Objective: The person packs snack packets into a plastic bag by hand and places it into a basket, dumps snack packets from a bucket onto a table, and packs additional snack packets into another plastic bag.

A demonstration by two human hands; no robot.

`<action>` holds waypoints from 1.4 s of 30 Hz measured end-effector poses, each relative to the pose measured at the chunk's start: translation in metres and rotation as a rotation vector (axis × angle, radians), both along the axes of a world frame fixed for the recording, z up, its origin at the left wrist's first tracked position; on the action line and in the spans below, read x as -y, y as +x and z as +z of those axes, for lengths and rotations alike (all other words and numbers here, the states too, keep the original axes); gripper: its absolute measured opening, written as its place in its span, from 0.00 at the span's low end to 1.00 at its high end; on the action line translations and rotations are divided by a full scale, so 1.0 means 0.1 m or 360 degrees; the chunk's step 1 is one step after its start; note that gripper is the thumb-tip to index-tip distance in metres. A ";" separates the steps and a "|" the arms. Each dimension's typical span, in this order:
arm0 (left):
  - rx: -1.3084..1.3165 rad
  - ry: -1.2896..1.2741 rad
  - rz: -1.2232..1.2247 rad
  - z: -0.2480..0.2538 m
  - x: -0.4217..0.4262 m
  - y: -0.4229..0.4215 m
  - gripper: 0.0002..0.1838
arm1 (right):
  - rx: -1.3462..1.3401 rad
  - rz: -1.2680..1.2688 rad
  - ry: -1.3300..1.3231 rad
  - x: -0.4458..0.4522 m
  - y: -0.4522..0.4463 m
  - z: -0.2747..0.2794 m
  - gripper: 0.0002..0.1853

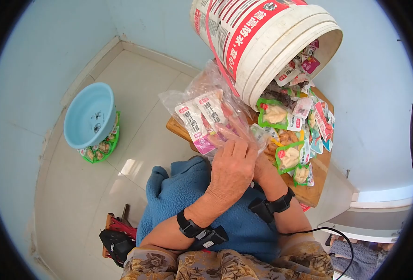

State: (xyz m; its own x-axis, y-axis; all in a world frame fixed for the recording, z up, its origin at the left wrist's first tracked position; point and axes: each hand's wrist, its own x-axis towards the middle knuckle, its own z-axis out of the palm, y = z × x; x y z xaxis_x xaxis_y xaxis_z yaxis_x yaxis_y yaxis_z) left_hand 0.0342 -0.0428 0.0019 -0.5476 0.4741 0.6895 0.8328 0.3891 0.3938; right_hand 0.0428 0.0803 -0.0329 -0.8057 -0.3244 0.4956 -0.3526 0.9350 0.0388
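A clear plastic bag (169, 97) holds white-and-purple snack packets (198, 122) and rests over the near left edge of the wooden table. My left hand (234, 163) crosses in front of my right, its fingers closed on the bag's near edge. Behind it, my right hand (232, 132) stretches its fingers across the packets, seemingly beneath the clear film; part of this hand is hidden by the left one. Just right of both hands lie loose snack packets, among them a green-edged packet (289, 157) with pale contents.
A large white bucket (262, 86) lies tipped on the wooden table (314, 193), packets spilling from its mouth. On the floor at left, a blue basin (78, 122) sits over a green basket (115, 144) of packets. A black cable (348, 242) runs from my right wrist strap.
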 end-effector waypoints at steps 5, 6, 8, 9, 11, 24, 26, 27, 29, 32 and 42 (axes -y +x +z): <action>0.0156 0.0011 0.0091 0.04 0.02 0.04 0.15 | -0.0311 0.0058 -0.0005 -0.06 -0.05 -0.02 0.21; 0.0162 0.0014 0.0099 0.06 0.05 0.05 0.15 | -0.0305 0.0066 -0.0003 -0.05 -0.07 -0.01 0.21; 0.0223 -0.0050 0.0247 0.11 0.13 0.08 0.20 | 0.0100 -0.0076 0.0103 -0.02 -0.08 0.03 0.22; 0.0225 -0.0054 0.0237 0.12 0.17 0.10 0.20 | 0.0102 -0.0085 0.0099 -0.01 -0.07 0.06 0.22; 0.0428 -0.0169 0.0332 0.10 0.28 0.13 0.23 | 0.0134 -0.0061 0.0116 0.01 -0.05 0.17 0.24; 0.1220 -0.0099 0.0264 -0.40 0.60 0.13 0.11 | 0.0159 -0.0162 0.0133 0.25 -0.09 0.15 0.29; 0.1217 -0.0087 0.0236 -0.41 0.58 0.16 0.10 | 0.0132 -0.0104 0.0030 0.27 -0.14 0.10 0.26; 0.1225 -0.0083 0.0202 -0.41 0.58 0.17 0.08 | 0.0120 -0.0098 0.0033 0.27 -0.18 0.07 0.26; 0.1163 -0.0104 0.0169 -0.41 0.58 0.16 0.08 | -0.0063 -0.0043 -0.0005 0.27 -0.26 0.02 0.22; 0.1107 -0.0191 0.0116 -0.40 0.59 0.17 0.08 | -0.0108 -0.0058 0.0050 0.31 -0.32 0.07 0.20; 0.1150 -0.0359 0.0052 -0.33 0.65 0.15 0.09 | 0.0292 0.0124 -0.0092 0.19 -0.46 0.21 0.20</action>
State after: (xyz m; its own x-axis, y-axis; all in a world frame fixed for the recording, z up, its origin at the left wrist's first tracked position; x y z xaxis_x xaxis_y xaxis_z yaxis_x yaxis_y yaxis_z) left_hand 0.0493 -0.1079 -0.0314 -0.8425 0.5371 0.0418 0.3844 0.5449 0.7452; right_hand -0.0034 0.0616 -0.0121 -0.8578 -0.3642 0.3627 -0.4199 0.9035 -0.0858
